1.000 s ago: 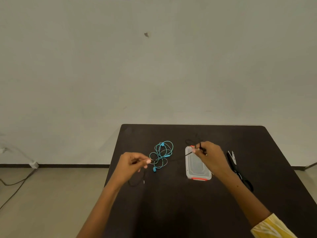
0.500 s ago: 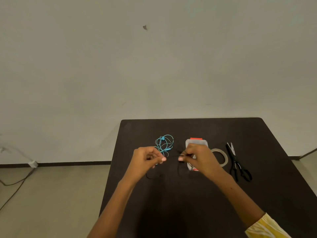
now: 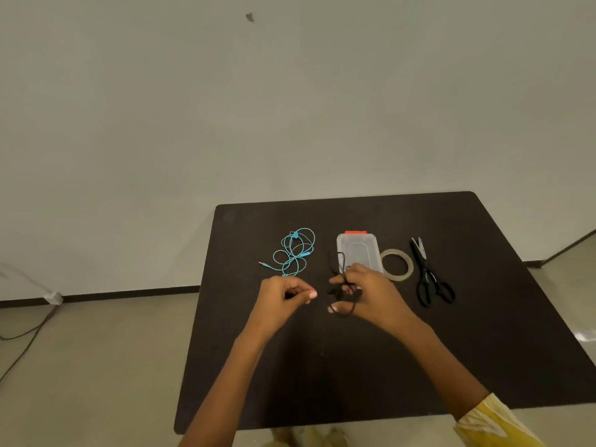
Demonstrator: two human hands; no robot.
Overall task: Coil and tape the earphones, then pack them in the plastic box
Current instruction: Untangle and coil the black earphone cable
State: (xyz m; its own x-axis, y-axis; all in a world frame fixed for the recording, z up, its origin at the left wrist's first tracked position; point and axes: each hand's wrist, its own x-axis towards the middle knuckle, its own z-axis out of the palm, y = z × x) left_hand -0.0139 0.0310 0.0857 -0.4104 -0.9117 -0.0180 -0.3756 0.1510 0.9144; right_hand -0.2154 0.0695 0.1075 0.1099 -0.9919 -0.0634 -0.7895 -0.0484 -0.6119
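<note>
The right hand [image 3: 371,293] holds black earphones [image 3: 343,290] looped around its fingers, the left hand [image 3: 283,293] pinches closed just beside, apparently on their cord, box [image 3: 358,250] behind.

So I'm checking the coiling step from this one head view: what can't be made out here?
- Black earphones: thin dark cord on the dark table, partly wrapped in the right hand; loop count unreadable.
- Left hand: curled fingers hide whether it pinches the cord.
- Plastic box: near end behind the right hand.
</note>
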